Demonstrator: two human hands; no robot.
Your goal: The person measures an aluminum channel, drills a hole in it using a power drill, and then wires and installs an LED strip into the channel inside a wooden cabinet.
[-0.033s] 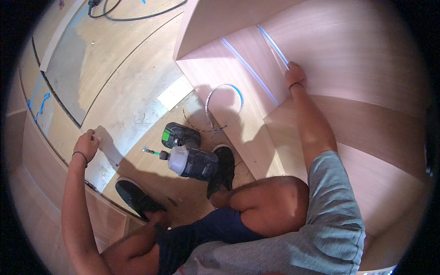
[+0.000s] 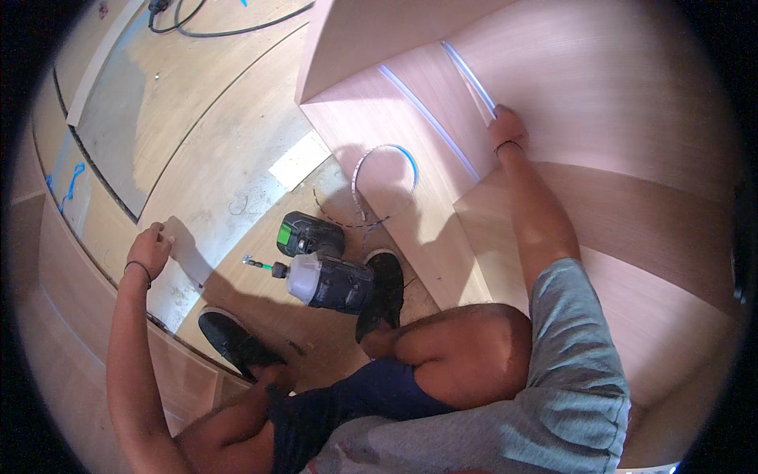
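One bluish strip (image 2: 468, 77) slants down rightward to the right hand (image 2: 508, 129), grip unclear, like the left hand's (image 2: 150, 246)

2 strips run away from the person on the wooden panels at the right: the left strip (image 2: 430, 118) lies apart from the right strip (image 2: 470, 77), whose near end meets the right hand (image 2: 509, 128). the left hand (image 2: 150, 249) is well off at the far left, above the floor. between the hands, a power driver (image 2: 339, 288) sits before the person, its bit pointing left, just beside the right shoe (image 2: 385, 284). the left shoe (image 2: 229, 336) is left of it. beyond the driver are a curled strip (image 2: 356, 174) and, farther left, a flat sheet (image 2: 300, 161); a cable (image 2: 237, 33) lies behind them.
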